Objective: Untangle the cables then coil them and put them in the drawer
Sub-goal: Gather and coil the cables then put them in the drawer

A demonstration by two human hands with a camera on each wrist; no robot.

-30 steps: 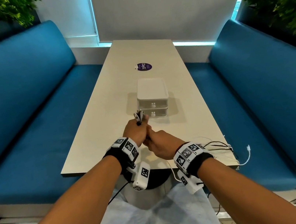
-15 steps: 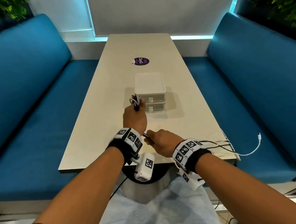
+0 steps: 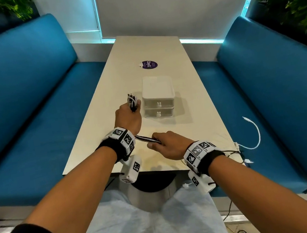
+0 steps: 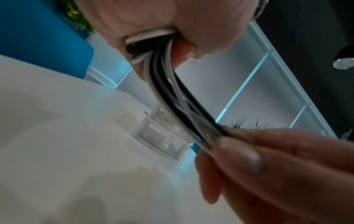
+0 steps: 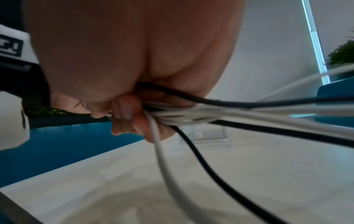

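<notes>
Overhead, the left hand [image 3: 128, 118] grips the looped cables [image 3: 132, 102] beside the closed drawer unit [image 3: 158, 97] on the surface [image 3: 158, 49] while the right hand [image 3: 168, 145] pinches the trailing strands taut, likely for coiling; both wrist views confirm closed grips on black and white cords.

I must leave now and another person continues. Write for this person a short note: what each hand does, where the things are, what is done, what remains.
Left hand: grips the cable bundle, its ends sticking up beside the drawer unit.
Right hand: holds the same black and white cables nearer the table's near edge, stretched between both hands.
Loose ends hang off the table's right corner, one white cable end over the seat.
Done: cables gathered in one grip.
Left: finish separating, coil, open a drawer (both look closed), put them in.
</notes>
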